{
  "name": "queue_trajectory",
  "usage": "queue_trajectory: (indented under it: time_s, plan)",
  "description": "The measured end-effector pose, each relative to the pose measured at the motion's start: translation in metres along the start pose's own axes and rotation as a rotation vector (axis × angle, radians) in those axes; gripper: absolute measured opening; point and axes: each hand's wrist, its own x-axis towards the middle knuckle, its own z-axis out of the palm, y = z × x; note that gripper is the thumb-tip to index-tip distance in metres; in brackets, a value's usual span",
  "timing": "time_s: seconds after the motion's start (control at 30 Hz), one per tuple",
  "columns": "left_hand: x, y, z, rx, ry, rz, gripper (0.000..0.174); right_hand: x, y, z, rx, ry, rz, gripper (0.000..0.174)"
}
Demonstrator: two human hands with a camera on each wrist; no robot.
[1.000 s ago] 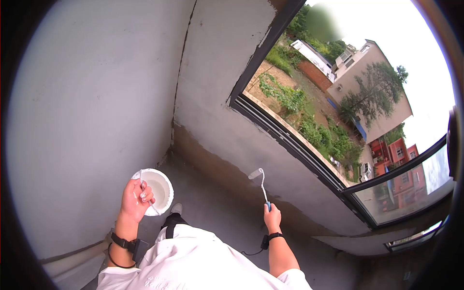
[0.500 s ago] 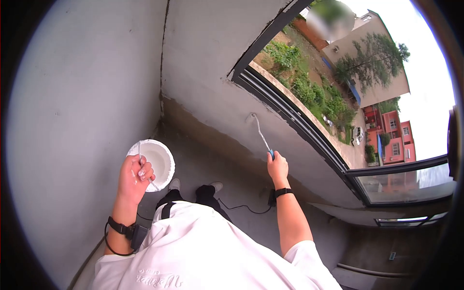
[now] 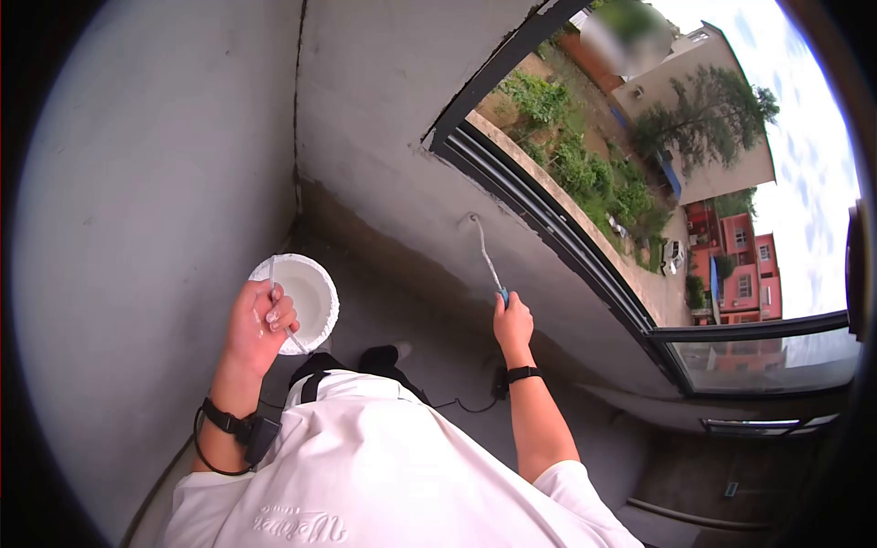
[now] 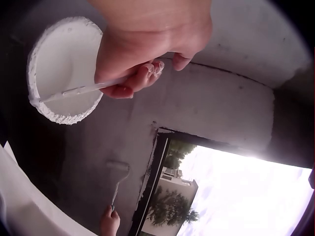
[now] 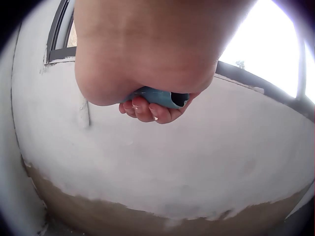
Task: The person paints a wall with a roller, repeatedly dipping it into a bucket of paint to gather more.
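"White shirt [image 3: 365, 457] nearest, at the bottom. What do the hands have?"

"Left hand [image 3: 260, 321], near left, has its fingers curled round the rim of a white tub [image 3: 315, 294] and pinches a thin paint-coated stick [image 4: 74, 90] that lies across the tub's mouth. Right hand [image 3: 512, 321], further right, is closed round the blue handle [image 5: 160, 97] of a paint roller [image 3: 485, 254]."

"Which way does the roller run?"

"Its long axis goes from the fist up and away, leaning a little left. The roller head [image 4: 118, 166] sits crosswise at the far end, against the wall [image 3: 393, 155], just below the lower left corner of the window frame [image 3: 539, 215]."

"Anything in the tub?"

"White paint coats the inside and crusts the rim. How deep it lies, I cannot tell."

"And the room?"

"Bare grey floor [image 3: 411, 320] with a thin cable [image 3: 457, 405] on it. The walls meet in a corner at the far left. The right wrist view shows the wall pale above, with a brownish band low down. Beyond the black frame are green plants and buildings [image 3: 731, 247]."
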Motion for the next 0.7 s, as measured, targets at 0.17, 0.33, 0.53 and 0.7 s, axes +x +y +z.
queue_trajectory:
  time_s: [0.17,0.33,0.53,0.7]
  plan:
    - [0.003,0.001,0.003,0.012,0.029,0.018,0.026,0.0,0.002,0.004,-0.002,-0.036,0.044,0.039]
    - [0.005,0.002,0.002,0.011,0.06,0.007,0.025,-0.009,0.005,0.01,0.039,-0.017,0.073,0.039]
    - [0.003,0.006,0.002,0.023,0.073,0.0,0.025,-0.014,0.006,0.011,0.026,-0.013,0.107,0.042]
    - [-0.004,0.007,-0.003,0.009,0.074,0.007,0.025,-0.013,-0.003,0.01,0.046,-0.033,0.102,0.042]
